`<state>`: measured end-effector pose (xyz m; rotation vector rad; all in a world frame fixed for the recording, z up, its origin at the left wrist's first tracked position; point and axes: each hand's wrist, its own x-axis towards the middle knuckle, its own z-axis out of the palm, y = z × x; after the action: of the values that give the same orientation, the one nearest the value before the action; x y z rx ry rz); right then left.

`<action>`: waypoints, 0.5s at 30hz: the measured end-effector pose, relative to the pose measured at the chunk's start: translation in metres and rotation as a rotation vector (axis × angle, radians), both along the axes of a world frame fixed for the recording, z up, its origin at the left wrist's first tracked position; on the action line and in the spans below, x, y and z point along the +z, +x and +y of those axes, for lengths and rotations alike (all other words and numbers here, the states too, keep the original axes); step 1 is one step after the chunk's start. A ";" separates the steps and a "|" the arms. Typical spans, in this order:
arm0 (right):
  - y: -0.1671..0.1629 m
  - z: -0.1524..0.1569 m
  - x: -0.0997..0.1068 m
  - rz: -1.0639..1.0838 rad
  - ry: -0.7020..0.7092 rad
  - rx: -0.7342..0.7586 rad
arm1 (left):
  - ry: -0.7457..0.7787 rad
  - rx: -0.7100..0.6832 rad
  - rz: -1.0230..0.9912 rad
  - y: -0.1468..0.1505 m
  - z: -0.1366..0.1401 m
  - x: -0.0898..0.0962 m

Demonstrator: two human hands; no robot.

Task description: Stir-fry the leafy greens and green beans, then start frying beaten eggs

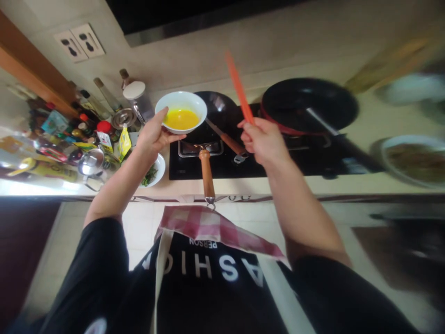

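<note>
My left hand (156, 134) grips a white bowl (196, 106) by its left side, thumb at the rim and fingers underneath. Yellow liquid that looks like beaten egg (181, 120) lies in the bowl, which is held over the left part of a black wok (222, 104). Closed around orange-red chopsticks (239, 90), my right hand (263, 140) is raised over the stove between the two pans; the sticks point up and away and are blurred. The wok's wooden handle (206, 174) points towards me. A wooden-handled spatula (227, 140) rests in the wok.
A black frying pan (309, 99) with a dark-handled utensil (358, 153) stands on the right of the stove (250, 170). A bowl of food (385, 148) sits at far right. Left are a small plate of greens (160, 169), a lidded jar (134, 91) and several bottles and seasoning packs.
</note>
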<state>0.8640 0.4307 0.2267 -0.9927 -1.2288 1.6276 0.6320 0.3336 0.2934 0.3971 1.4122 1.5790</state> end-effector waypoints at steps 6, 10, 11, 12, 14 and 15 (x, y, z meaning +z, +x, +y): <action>0.069 -0.030 0.008 0.021 0.048 -0.162 | -0.170 0.017 0.051 -0.023 0.031 -0.028; 0.098 -0.046 -0.005 0.037 0.090 -0.236 | -0.229 0.038 0.164 -0.039 0.051 -0.041; 0.104 -0.049 -0.008 0.039 0.080 -0.244 | -0.240 0.044 0.199 -0.042 0.055 -0.043; 0.109 -0.052 -0.011 0.041 0.063 -0.251 | -0.250 0.047 0.234 -0.044 0.060 -0.045; 0.118 -0.058 -0.014 0.035 0.022 -0.270 | -0.269 0.049 0.302 -0.047 0.068 -0.048; 0.122 -0.061 -0.016 0.030 0.008 -0.280 | -0.278 0.051 0.336 -0.048 0.071 -0.049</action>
<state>0.9857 0.3693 0.2110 -1.0787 -1.0241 1.4124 0.5838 0.4050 0.2443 0.4774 1.8850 1.3719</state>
